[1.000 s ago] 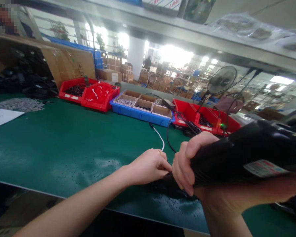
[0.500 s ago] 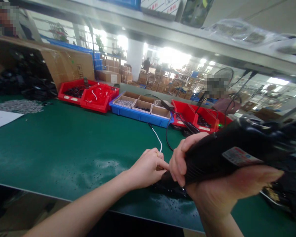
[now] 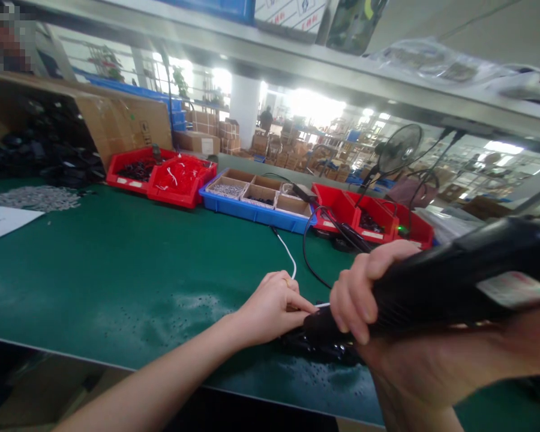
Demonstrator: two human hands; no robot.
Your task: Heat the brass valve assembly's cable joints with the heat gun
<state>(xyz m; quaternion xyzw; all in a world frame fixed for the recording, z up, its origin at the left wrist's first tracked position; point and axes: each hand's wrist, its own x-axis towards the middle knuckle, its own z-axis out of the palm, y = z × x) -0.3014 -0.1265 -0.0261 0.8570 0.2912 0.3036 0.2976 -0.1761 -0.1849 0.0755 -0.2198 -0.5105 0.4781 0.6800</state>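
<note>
My right hand (image 3: 414, 348) is wrapped round a thick black electric screwdriver (image 3: 436, 282) with a pale label on its side. The tool lies tilted, its nose pointing down and left beside my left fingertips. My left hand (image 3: 274, 306) rests low over the table, thumb and fingers pinched together; what is between them is hidden. Below the tool's nose sits a glossy black part (image 3: 319, 349), mostly covered by my hands. A white cable (image 3: 288, 252) runs down to my left hand, and a short white piece shows past its fingertips.
Behind my hands stand a blue divided tray (image 3: 256, 211), red bins of small parts (image 3: 175, 195) on its left and more red bins (image 3: 373, 234) on its right. A black cord (image 3: 306, 258) loops nearby. Grey pieces (image 3: 36, 197) and a carton (image 3: 121, 123) are at left.
My right hand and the screwdriver have shifted right, and the tool's rear has swung right. More of the glossy part and a white piece now show. My left hand has barely moved.
</note>
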